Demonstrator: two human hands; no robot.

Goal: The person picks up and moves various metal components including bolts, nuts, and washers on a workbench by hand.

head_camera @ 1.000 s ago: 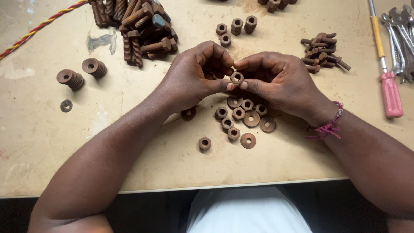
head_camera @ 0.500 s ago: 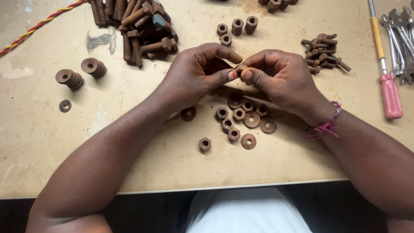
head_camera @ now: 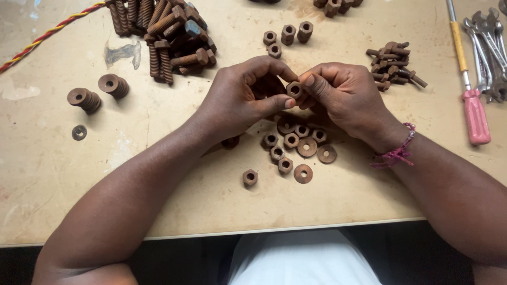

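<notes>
Nuts, rusty brown and hexagonal, lie loose (head_camera: 279, 153) nearest us on the pale scuffed tabletop (head_camera: 211, 195), mixed with flat rusty washers (head_camera: 303, 173). Above them, left hand (head_camera: 237, 100) and right hand (head_camera: 346, 97) meet: both pinch one rusty hex nut (head_camera: 294, 89), bore facing us, which a second ago sat lower and half hidden between the fingers; we judge it now raised for turning or inspection. Left: two stacks of rusty washers (head_camera: 97, 92). Right: pink-handled screwdriver (head_camera: 475, 113), steel spanners (head_camera: 488, 47). Farther: heap of rusty threaded bolts (head_camera: 163, 37), small bolts (head_camera: 393, 63), red-and-yellow twisted cord (head_camera: 47, 34).
</notes>
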